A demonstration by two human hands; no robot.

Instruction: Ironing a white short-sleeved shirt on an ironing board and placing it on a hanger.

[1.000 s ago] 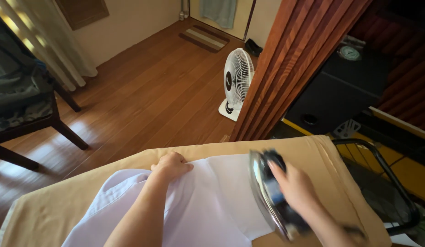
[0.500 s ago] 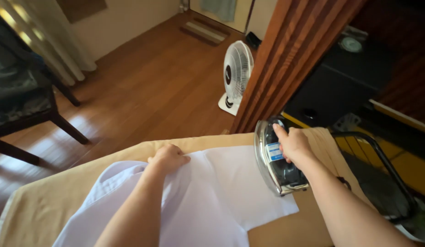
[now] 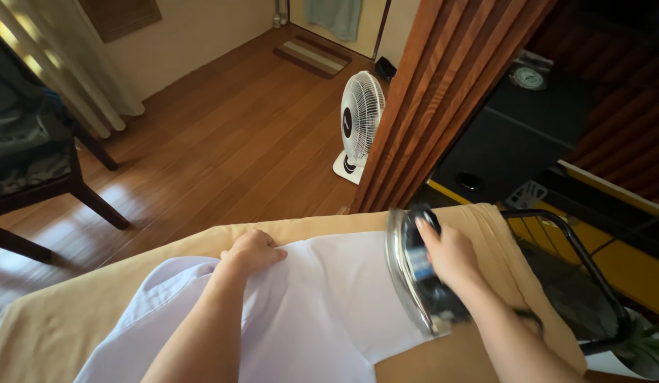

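Observation:
A pale lilac-white shirt (image 3: 322,312) lies spread on a tan-covered ironing board (image 3: 81,319). My left hand (image 3: 251,252) presses down on the shirt's upper edge, fingers curled into the cloth. My right hand (image 3: 450,255) grips the handle of a chrome and black iron (image 3: 414,284), which rests on the right part of the shirt, its tip pointing away from me. The iron looks blurred.
A white standing fan (image 3: 358,128) sits on the wooden floor beyond the board. A dark wooden chair (image 3: 38,177) with clothes stands at left. A slatted wooden partition (image 3: 443,99) rises at right, with a black metal rack (image 3: 584,284) beside the board's end.
The iron slid away from me along the shirt, then came back toward me a little. My left hand stayed pressed on the cloth.

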